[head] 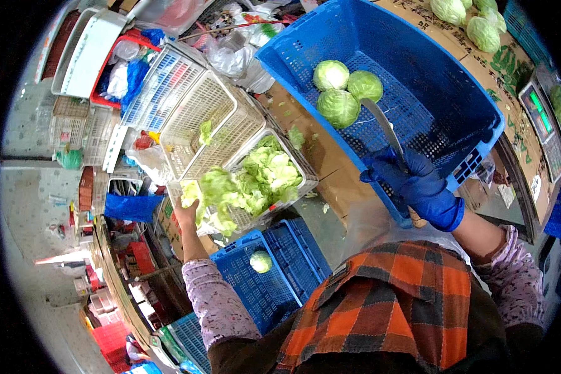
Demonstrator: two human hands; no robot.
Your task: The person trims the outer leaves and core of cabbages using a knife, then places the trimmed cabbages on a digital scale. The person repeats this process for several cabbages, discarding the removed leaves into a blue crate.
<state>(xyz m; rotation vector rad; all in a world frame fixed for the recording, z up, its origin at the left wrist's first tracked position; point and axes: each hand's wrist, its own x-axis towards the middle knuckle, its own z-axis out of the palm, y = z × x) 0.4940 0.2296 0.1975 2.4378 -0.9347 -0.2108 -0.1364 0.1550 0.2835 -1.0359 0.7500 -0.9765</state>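
My right hand (420,187), in a blue glove, is closed round the handle of a curved-blade knife (385,124) at the near rim of a large blue plastic crate (449,93). Inside the crate several green cabbages (339,108) lie beside the blade's tip. My bare left hand (187,212) is at the left end of a white plastic basket (308,175), touching pale green leaves there. Loose cabbage leaves (271,166) are heaped in that basket, some blurred near my left hand; whether my fingers grip any leaf is unclear.
Below the basket, a smaller blue crate (243,276) holds one cabbage (261,262). An empty-looking white basket (182,135) stands beyond the leaves. More cabbages (484,33) lie on the cardboard-covered table at upper right, near a digital scale (540,117). Plastic bags (229,56) are piled at the top.
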